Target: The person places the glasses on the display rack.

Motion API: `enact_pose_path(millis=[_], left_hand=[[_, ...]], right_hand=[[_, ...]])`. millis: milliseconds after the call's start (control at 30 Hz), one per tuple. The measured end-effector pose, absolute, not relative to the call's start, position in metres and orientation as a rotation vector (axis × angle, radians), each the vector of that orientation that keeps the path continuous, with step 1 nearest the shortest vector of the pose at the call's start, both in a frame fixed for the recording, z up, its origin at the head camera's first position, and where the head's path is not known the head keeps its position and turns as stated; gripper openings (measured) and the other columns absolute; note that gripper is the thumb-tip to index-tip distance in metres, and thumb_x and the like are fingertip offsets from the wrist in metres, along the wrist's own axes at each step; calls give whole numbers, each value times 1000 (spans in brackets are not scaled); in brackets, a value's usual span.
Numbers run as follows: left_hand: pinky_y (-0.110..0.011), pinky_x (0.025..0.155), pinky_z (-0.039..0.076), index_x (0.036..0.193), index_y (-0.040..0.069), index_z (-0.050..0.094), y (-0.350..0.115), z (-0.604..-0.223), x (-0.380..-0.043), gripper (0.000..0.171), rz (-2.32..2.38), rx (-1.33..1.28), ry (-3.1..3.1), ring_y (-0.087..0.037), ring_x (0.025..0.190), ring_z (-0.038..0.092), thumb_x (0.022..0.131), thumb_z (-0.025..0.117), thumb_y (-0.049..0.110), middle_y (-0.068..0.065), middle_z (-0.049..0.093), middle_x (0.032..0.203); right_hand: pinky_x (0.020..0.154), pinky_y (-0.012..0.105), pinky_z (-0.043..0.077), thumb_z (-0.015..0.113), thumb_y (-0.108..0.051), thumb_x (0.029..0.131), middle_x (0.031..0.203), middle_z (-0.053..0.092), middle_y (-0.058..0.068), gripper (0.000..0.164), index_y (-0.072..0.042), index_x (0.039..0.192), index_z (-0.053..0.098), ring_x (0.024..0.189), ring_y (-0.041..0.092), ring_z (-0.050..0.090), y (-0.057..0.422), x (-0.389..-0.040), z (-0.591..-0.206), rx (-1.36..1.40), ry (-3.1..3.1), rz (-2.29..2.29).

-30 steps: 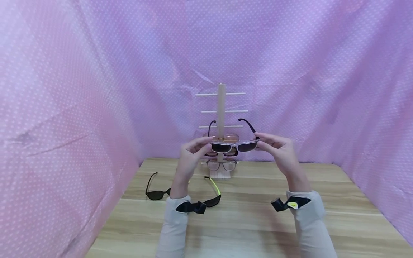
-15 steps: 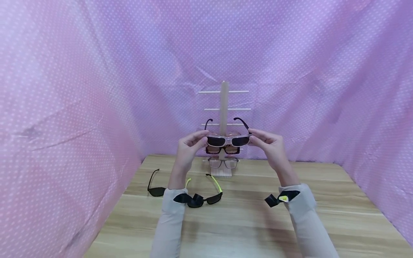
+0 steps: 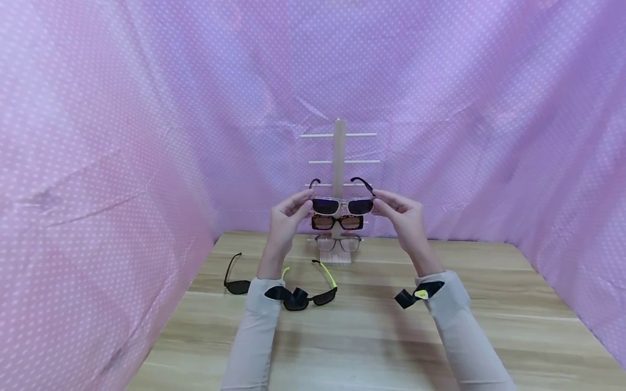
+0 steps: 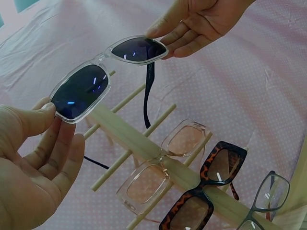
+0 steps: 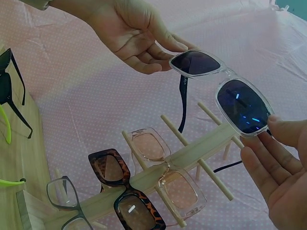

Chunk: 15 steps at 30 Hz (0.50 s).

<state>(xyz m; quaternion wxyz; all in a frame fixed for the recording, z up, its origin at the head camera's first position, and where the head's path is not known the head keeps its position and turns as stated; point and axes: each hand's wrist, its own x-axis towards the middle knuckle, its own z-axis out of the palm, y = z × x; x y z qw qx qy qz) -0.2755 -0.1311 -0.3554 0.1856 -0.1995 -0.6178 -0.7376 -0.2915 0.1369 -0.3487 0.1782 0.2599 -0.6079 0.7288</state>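
Probably light, stiff and scratchable, the sunglasses (image 3: pixel 343 204) are before the stand (image 3: pixel 339 152), left hand (image 3: pixel 285 220) and right hand (image 3: pixel 406 221) each pinching one outer corner, thumb to fingers, sensibly off the lenses (image 4: pixel 80 91).

Light wood-grain table (image 3: pixel 371 339) supports, far: pale wooden eyewear rack (image 3: pixel 339 157); left: black sunglasses (image 3: pixel 238 287) and black-fronted sunglasses with yellow-green temples (image 3: pixel 324 297).

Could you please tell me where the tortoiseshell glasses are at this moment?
In the head view, the tortoiseshell glasses sit on the wooden stand, slightly right of centre, just above the grey-framed glasses and below the held clear-framed sunglasses.
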Motion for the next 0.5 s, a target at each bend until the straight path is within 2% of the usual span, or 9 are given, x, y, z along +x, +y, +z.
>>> enact_pose_path(millis=[233, 500], left_hand=[[-21, 80, 60, 128, -8, 64, -126, -353, -280, 32, -2099, -508, -1720, -6, 85, 66, 96, 65, -3, 8, 72, 102], [-19, 75, 60, 123, -10, 66, -119, -354, -290, 30, -2096, -439, -1634, -7, 80, 65, 94, 67, -5, 8, 72, 92]], right_hand=[[77, 27, 63, 70, 3, 93, 96, 79, -7, 35, 20, 122, 61, 80, 8, 76, 135, -294, -348, 691, -1748, 2046], [77, 25, 63, 69, 3, 94, 98, 79, -8, 34, 17, 124, 63, 81, 6, 75, 133, -299, -347, 642, -1770, 2028]])
